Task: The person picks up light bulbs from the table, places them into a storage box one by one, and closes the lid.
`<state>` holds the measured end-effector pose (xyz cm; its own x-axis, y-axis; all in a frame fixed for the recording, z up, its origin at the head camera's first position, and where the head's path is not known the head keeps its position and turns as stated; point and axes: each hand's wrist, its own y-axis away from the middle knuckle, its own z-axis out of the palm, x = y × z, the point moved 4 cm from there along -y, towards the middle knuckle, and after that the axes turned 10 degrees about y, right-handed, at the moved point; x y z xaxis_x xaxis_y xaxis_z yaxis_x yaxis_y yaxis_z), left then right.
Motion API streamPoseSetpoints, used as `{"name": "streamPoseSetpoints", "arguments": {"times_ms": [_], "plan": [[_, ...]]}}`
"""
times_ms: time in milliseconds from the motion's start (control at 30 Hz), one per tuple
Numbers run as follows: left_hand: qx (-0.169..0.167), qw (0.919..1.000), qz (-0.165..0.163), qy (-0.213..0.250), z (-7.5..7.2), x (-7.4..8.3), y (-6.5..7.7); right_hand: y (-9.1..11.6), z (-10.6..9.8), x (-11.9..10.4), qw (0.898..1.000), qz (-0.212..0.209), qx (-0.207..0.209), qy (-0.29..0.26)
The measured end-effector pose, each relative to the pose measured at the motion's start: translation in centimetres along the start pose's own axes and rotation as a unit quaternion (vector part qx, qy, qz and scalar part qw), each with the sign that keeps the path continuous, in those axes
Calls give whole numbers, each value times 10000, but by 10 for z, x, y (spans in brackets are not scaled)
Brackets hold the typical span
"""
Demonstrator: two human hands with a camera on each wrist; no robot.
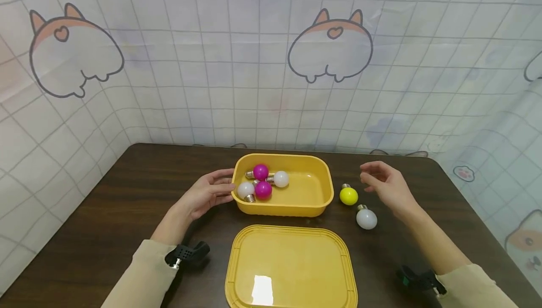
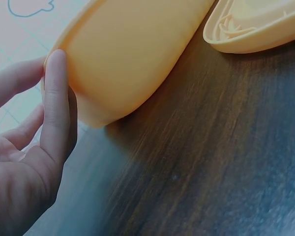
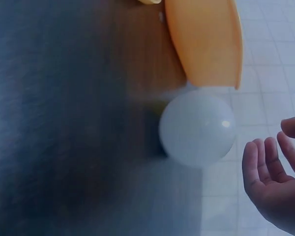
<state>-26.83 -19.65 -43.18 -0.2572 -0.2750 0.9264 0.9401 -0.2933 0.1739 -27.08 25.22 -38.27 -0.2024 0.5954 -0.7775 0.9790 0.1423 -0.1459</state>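
Note:
At its left end, a yellow plastic container (image 1: pixel 306 210) is touched by my left hand (image 1: pixel 208 191), the fingers reaching to the rim. In the left wrist view the fingertips of the left hand (image 2: pixel 44 132) lie against the end wall. Inside sit two magenta light bulbs, one at the back (image 1: pixel 260 172), and two white ones, one near the front corner (image 1: pixel 245 189). To the right, my right hand (image 1: pixel 387 188) hovers with loosely bent fingers, holding nothing. Nearest it on the table are a yellow bulb (image 1: pixel 349 196) and a white bulb (image 1: pixel 366 219), which looms large in the right wrist view.
In front of the container a yellow lid (image 1: pixel 292 268) lies flat on the dark wooden table (image 1: pixel 127 214). A white grid-patterned cloth (image 1: pixel 203 63) with cartoon prints hangs behind and along the sides.

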Motion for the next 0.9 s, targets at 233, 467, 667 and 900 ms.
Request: {"name": "streamPoseSetpoints", "arguments": {"times_ms": [233, 467, 667, 900], "plan": [[-12, 10000, -28, 7, 0, 0, -1, 18, -5, 15, 9997, 166, -146, 108], [-20, 10000, -25, 74, 2, 0, -2, 26, -8, 25, 9983, 304, -287, 403], [-21, 10000, -55, 42, 3, -1, -3, 28, -2, 26, 9966, 396, -410, 590], [4, 10000, -60, 69, 1, -2, -2, 28, 4, 26, 9936, 524, -518, 861]]}}
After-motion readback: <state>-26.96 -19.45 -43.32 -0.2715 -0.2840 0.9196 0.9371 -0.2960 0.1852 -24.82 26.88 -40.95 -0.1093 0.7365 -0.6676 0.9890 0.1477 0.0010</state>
